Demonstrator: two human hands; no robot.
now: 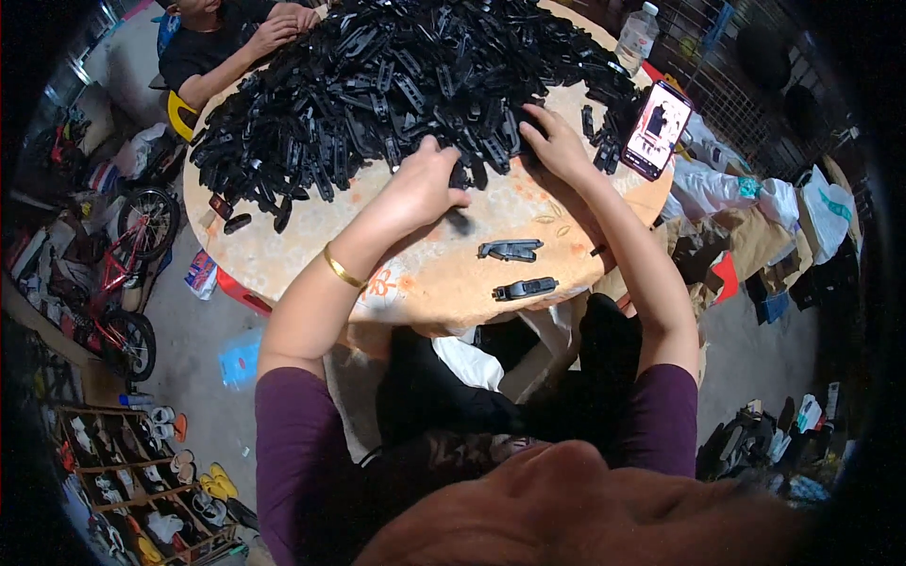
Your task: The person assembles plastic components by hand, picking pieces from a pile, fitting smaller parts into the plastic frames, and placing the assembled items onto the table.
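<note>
A large heap of small black plastic clip-like parts [377,85] covers the far side of a round, pale patterned table [311,250]. My left hand [429,184], with a gold bangle on its wrist, is at the heap's near edge. Its thumb stands apart from the fingers, and dark parts show between them. Farther right, my right hand [559,146] rests against the heap with its fingers spread, touching parts there. Two separate black parts, an upper one [510,249] and a lower one [526,289], lie near the table's front edge.
A lit phone [657,130] leans at the table's right edge, with a clear plastic bottle [638,40] behind it. At the far left, another person's hands [283,28] are by the heap. A shoe rack [132,472], a bicycle [123,274] and plastic bags [755,203] stand around.
</note>
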